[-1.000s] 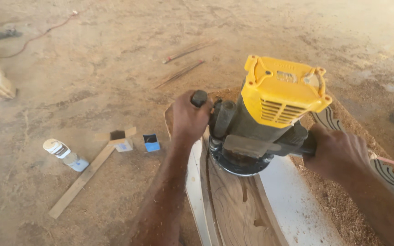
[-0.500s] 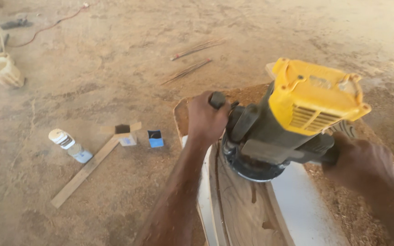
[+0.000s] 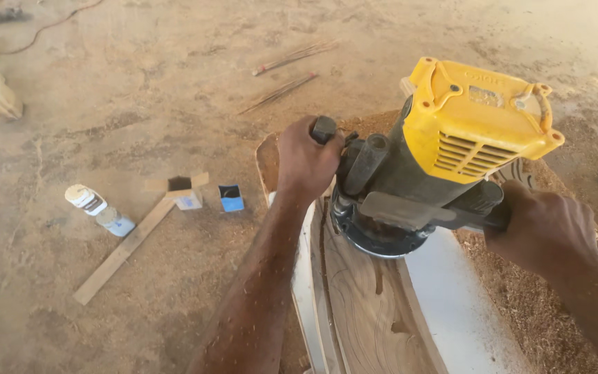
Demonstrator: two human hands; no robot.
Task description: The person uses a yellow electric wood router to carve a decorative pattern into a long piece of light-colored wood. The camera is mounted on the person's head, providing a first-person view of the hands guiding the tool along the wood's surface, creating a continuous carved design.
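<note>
1. The router (image 3: 444,152), yellow-capped with a dark body, stands upright on the carved board (image 3: 361,305), its round base flat on the wood near the board's far end.
2. The step in hand looks like routing a groove along the board's curved edge. A next pass would likely call for a level base and steady, even pressure from both sides.
3. The left hand (image 3: 306,163) is closed round the knob on the router's left side, fingers wrapped tight.
4. The right hand (image 3: 545,228) is clenched round the opposite handle on the router's right side; the handle itself is mostly hidden inside the fist.
5. Sawdust (image 3: 520,312) lies heaped right of the board, beside a pale panel (image 3: 451,305).
6. On the floor (image 3: 174,83) left of the router lie a wood strip (image 3: 122,253), a small bottle (image 3: 98,209) and a blue box (image 3: 230,198).
7. Thin sticks (image 3: 285,69) lie beyond the router, well apart from it.
</note>
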